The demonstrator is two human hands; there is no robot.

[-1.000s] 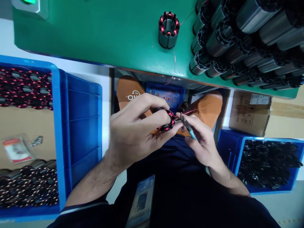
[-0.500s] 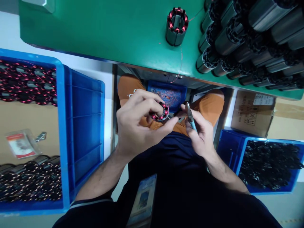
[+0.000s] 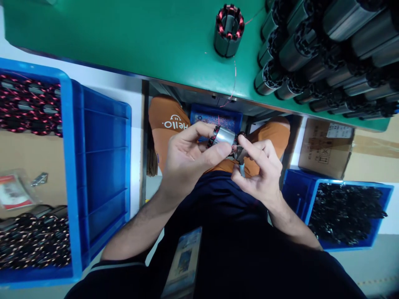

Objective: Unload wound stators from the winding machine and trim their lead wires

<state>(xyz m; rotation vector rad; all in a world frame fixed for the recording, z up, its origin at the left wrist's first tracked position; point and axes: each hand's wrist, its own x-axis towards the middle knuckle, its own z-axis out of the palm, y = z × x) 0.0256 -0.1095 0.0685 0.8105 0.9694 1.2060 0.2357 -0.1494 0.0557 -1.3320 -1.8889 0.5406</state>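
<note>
A wound motor stator (image 3: 225, 137) with a bare metal side lies on its side above my lap, gripped by my left hand (image 3: 190, 160) between thumb and fingers. My right hand (image 3: 262, 166) is closed around small cutting pliers (image 3: 239, 157) with light blue handles. Their jaws are at the stator's right end; whether they touch it or a wire there is hard to see. On the green table (image 3: 140, 45) another stator (image 3: 229, 31) with red copper windings stands upright, a thin wire trailing from it over the table's front edge.
Several stator cores (image 3: 299, 45) stand in rows at the table's right. A blue crate (image 3: 68, 174) of wound stators is at left. At right are a blue bin (image 3: 314, 207) of black parts and a cardboard box (image 3: 324, 149). Below the table sits a blue tray (image 3: 195, 112) with wire scraps.
My left hand has turned the stator so its metal side now shows. My right hand has brought the pliers left to the stator's right end. The view has shifted slightly.
</note>
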